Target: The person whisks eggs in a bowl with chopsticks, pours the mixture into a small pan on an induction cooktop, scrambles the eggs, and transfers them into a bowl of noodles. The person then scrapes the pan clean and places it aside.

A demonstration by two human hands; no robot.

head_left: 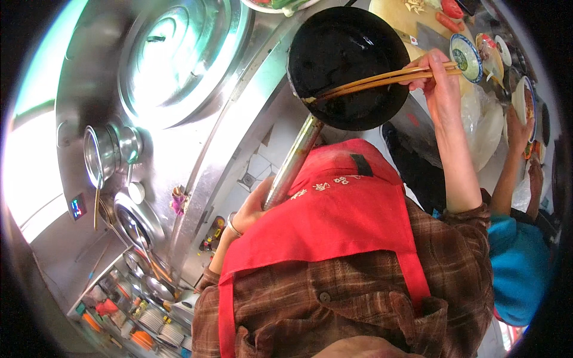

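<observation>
My left hand (pixel 253 204) is wrapped round the long metal handle of a black wok (pixel 334 53), partly hidden behind my red apron. The wok is held in front of me, its dark inside facing up and shiny. A pair of long wooden chopsticks (pixel 382 79) is pinched in my right hand (pixel 439 77) on the wok's right side. Their tips reach across the inside to the near left wall, where a small yellowish bit (pixel 310 100) shows. What that bit is, I cannot tell.
To the left, a large round metal lid or pan (pixel 179 65) sits on the steel stove top. Saucepans (pixel 100 152) stand nearer. At the right are a cutting board (pixel 399 15) with food, a patterned bowl (pixel 467 58) and plates. A co-worker's hand (pixel 519 126) touches a plate there.
</observation>
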